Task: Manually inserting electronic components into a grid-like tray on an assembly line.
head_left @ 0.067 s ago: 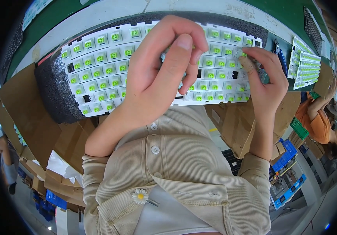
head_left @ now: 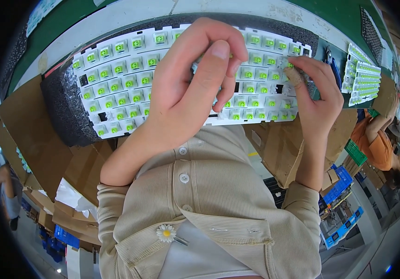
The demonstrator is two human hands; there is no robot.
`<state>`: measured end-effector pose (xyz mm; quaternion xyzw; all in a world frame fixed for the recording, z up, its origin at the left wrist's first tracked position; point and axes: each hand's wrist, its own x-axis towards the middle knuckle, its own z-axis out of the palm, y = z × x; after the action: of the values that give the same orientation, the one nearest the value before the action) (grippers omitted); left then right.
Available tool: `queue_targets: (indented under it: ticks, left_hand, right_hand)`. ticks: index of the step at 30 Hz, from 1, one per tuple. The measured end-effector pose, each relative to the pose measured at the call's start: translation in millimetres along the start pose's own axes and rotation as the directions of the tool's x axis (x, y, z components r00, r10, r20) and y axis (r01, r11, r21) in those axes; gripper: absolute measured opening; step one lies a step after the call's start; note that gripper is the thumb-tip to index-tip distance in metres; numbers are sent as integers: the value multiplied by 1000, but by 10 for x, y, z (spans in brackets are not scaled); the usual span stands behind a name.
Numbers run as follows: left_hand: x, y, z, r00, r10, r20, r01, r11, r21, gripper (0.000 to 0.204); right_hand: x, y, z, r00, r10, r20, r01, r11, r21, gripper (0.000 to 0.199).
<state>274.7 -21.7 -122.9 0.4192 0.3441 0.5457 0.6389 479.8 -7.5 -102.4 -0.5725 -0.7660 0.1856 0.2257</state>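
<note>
Right hand (head_left: 321,96) is bending its thumb and forefinger toward a green-stemmed switch (head_left: 290,64) near the right end of a white keyboard plate (head_left: 218,122); its thumb is wearing what looks like a tan wrap. From my remote seat, I am not making out whether those tips are pinching the switch or merely resting beside it. Left hand (head_left: 186,90) is curling its fingers inward, thumb folding across them, and covering the middle of the plate; whether its palm is holding anything, I am unable to see.

Beneath both, the plate is lying lengthwise across black foam (head_left: 60,111), rows of switches filling most of it and a few dark gaps showing. I am judging it light and fairly stiff, though thin enough to flex, so I am favouring a hold by its two short ends, clear of the stems. Each switch is looking small, hard and slick, its underside probably delicate; I am thinking of gripping opposite sides of its housing.

Farther right, blue-handled cutters (head_left: 334,72) and more switch-filled plates (head_left: 366,81) are lying together, while a person in orange (head_left: 380,146) is sitting beyond.
</note>
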Motion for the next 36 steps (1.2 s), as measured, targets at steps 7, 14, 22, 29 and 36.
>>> queue_targets:
  ticks: [7, 14, 22, 29, 36]
  left_hand:
    - [0, 0, -12, 1000, 7, 12, -7, 1000, 12, 17]
    - [-8, 20, 1, 1000, 0, -8, 0, 1000, 8, 17]
    - [-19, 10, 3, 1000, 0, 28, -1, 1000, 14, 17]
    - [-14, 33, -3, 999, -18, 46, 19, 1000, -20, 17]
    - [-16, 46, -3, 998, -29, 57, 31, 999, -29, 16]
  right_hand:
    - [63, 62, -94, 984, -145, 106, 153, 985, -73, 19]
    - [214, 30, -183, 945, -232, 231, 257, 963, -85, 18]
    - [340, -29, -255, 880, -321, 349, 377, 920, -105, 23]
    - [306, -104, -202, 844, -314, 435, 479, 805, -349, 20]
    - [366, -174, -266, 771, -299, 562, 558, 742, -371, 22]
